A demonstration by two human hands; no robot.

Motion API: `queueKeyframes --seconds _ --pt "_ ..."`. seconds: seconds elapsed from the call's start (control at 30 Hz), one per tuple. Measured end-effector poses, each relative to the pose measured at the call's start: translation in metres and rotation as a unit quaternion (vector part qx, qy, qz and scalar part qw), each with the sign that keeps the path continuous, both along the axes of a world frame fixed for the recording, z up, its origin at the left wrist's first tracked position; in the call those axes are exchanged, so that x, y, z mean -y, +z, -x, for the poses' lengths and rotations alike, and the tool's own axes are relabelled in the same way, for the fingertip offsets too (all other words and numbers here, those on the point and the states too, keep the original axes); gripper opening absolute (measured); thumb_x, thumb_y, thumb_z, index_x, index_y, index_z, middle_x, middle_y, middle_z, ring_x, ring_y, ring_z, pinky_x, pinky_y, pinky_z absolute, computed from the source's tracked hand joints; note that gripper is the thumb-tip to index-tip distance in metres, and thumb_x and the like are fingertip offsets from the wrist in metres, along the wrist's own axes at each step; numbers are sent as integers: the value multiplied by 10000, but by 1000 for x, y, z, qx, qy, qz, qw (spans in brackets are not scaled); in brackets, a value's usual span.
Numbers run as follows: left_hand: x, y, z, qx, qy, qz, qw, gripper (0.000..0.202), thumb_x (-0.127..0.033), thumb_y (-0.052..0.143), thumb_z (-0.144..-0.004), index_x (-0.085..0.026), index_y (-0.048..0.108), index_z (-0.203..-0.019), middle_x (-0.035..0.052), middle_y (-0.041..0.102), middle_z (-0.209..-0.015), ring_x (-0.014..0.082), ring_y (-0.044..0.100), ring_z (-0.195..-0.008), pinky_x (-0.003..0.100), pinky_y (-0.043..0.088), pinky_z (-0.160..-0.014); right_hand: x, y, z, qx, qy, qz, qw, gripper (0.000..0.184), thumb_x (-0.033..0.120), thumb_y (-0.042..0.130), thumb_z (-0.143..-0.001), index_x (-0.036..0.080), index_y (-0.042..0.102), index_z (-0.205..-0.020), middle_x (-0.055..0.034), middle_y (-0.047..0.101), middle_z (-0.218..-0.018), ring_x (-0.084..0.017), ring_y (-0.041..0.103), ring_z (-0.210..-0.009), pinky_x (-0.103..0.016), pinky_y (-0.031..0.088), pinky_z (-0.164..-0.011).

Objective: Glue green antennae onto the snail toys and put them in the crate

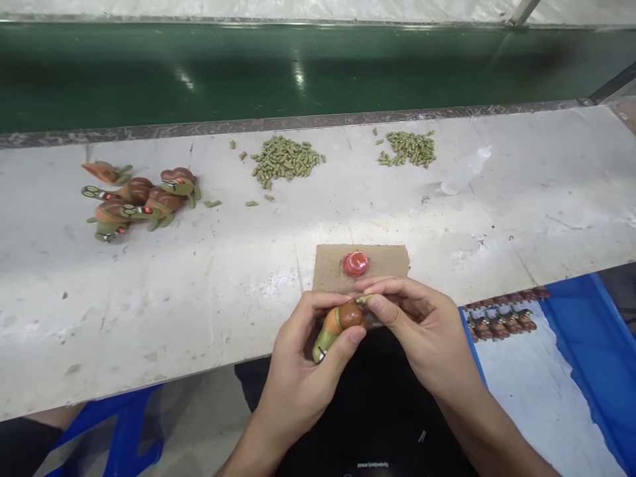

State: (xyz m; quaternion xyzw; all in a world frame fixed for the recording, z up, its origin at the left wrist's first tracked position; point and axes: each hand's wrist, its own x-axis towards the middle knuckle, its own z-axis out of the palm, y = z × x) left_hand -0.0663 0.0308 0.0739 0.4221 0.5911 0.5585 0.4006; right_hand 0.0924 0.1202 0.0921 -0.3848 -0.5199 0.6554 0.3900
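My left hand (313, 351) is closed around a toy turtle figure (332, 329) with a brown shell, an orange band and a green head pointing down toward me. Between the thumb and forefinger of my right hand (417, 324) is a small green piece (364, 299), pinched right beside the shell. Whether that piece touches the figure, I cannot tell. Just beyond my hands, a round red lid-like dish (356, 264) with glossy red contents rests on a cardboard sheet (387, 259).
Several turtle figures (144, 195) lie in a cluster at the left. Two piles of small green pieces, one larger (284, 160) and one smaller (410, 148), sit farther back near a translucent bottle (466, 172). A blue bin (591, 338) at lower right holds rows of figures (504, 324).
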Motion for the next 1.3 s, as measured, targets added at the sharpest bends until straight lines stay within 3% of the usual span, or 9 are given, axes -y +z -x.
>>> queueKeyframes --seconds 0.23,0.63,0.73,0.8,0.87,0.93,1.0,1.13,1.3 --pt "0 1 -1 -27 -10 8 1000 183 -283 814 -1066 -342 742 -1223 -56 810 -1074 109 790 -943 159 630 -839 0 1 0 20 -1 -7 1000 73 245 837 -1014 287 896 -1002 -41 865 -1103 -233 857 -1045 -296 761 -855" --pt "-2 -3 3 -49 -34 -23 998 211 -269 801 -1070 -383 745 -1238 -47 801 -1171 131 790 -1104 191 634 -980 7 7 -4 85 15 -101 991 130 209 752 -1061 291 853 -1049 -19 829 -1129 -196 817 -1075 -301 691 -919" --pt "-1 -2 -1 -24 -11 -8 1000 134 -355 747 -1114 -376 743 -1246 -36 798 -1106 121 782 -976 183 638 -884 -1 18 -3 87 55 -125 987 130 195 759 -1059 284 853 -1078 -18 837 -1131 -198 823 -1058 -309 697 -901" --pt "-2 1 -5 9 25 16 1000 142 -452 709 -1135 -338 738 -1215 -26 770 -1003 113 729 -822 185 611 -761 -19 24 -2 99 73 -159 980 139 222 776 -1067 279 849 -1171 -29 841 -1182 -211 827 -1065 -335 710 -911" --pt "-4 4 -9 44 57 42 996 242 -530 687 -1136 -298 721 -1196 -15 734 -944 120 668 -735 204 562 -646 -50 26 0 136 28 -223 965 177 250 738 -1096 258 829 -1248 -53 834 -1217 -227 823 -1047 -367 716 -891" --pt "-4 6 -11 71 73 56 993 300 -570 681 -1128 -277 699 -1194 -4 722 -933 135 645 -713 220 523 -580 -92 22 6 212 -56 -306 926 227 221 638 -1124 221 808 -1275 -88 817 -1235 -245 805 -1018 -397 704 -870" --pt "-3 6 -12 81 77 56 992 328 -586 690 -1117 -268 686 -1193 0 718 -930 141 629 -704 227 511 -560 -137 14 15 330 -83 -361 868 318 136 549 -1104 186 786 -1311 -127 775 -1338 -272 782 -1072 -445 675 -963" --pt "-1 3 -12 71 74 53 993 333 -580 693 -1109 -259 679 -1193 0 688 -907 150 612 -721 227 503 -555 -206 -1 37 398 -70 -369 837 359 51 526 -1019 149 812 -1213 -192 727 -1376 -387 721 -1216 -560 587 -1101" --pt "1 0 -12 71 60 60 994 283 -523 669 -1115 -250 683 -1189 -1 654 -895 157 602 -719 241 485 -562 -233 -9 50 439 -31 -372 817 311 101 568 -1018 171 830 -1170 -203 694 -1363 -405 712 -1143 -558 594 -1022"
